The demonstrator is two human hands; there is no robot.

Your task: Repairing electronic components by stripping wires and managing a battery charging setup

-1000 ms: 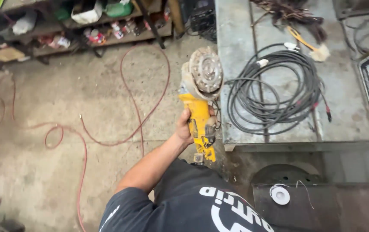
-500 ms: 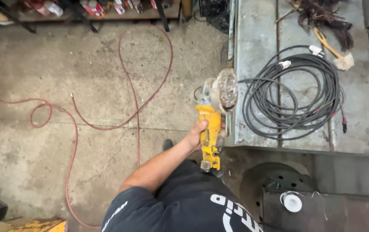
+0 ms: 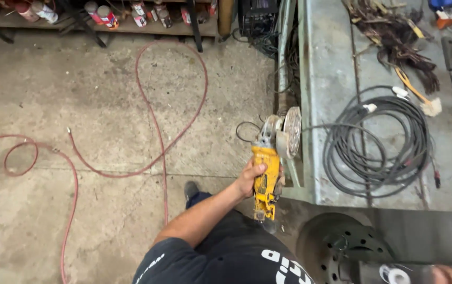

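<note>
My left hand grips the body of a yellow angle grinder. Its round disc and guard point away from me, right beside the left edge of the grey metal table. A sliver of my right hand shows at the bottom right corner, next to a small white round object. What that hand holds is cut off by the frame edge.
A coil of grey cable lies on the table, with a brush and a tangle of dark wires further back. A red hose loops over the concrete floor. Spray cans stand on a low shelf. A dark perforated disc sits below the table.
The view has swung so more floor shows on the left. The grinder stays in my left hand by the table's edge. My right hand has come into view at the bottom right.
</note>
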